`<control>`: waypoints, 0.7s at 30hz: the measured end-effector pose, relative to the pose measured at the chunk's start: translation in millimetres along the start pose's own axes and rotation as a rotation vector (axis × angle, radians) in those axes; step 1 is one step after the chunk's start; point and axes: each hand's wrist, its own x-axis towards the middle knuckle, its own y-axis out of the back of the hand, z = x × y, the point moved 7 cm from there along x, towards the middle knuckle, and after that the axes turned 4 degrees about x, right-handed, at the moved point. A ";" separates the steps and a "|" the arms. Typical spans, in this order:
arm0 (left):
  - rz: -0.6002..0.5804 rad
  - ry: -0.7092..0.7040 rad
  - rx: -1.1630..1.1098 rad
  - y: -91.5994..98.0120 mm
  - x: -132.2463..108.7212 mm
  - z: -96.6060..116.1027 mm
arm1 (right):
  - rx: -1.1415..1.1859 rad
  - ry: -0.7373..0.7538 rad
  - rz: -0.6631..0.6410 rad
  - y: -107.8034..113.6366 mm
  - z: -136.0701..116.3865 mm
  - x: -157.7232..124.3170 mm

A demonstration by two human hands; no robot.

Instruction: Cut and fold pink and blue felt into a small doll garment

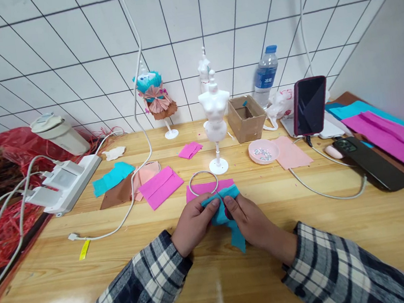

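Observation:
Both hands pinch a piece of blue crepe paper (219,214) just above the table. Its gathered upper edge runs between my left hand (195,222) and my right hand (251,222). A loose end of the paper hangs down by the right fingers. Thumbs press on top; the other fingers are mostly hidden. Right behind the hands, a thin silvery ring (190,185), perhaps coiled wire, lies partly over a magenta paper piece (224,184). Farther back stands a white mini dress form (214,107) on a round base.
At left are a power strip (72,186), a white cable (122,227) and folded magenta paper (162,186). A dressed form (158,100), a cardboard box (246,118) and a bottle (265,76) stand behind. Rightward are a pink dish (274,151), pink paper (293,152) and phones (310,107).

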 end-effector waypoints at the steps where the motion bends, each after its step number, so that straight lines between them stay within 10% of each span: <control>1: 0.000 -0.001 -0.002 -0.4 -0.3 1.1 | -0.005 -0.003 -0.001 -0.1 -0.1 0.1; 21: 0.016 0.000 -0.043 0.3 -1.2 1.4 | 0.071 0.015 -0.047 -0.7 1.1 1.2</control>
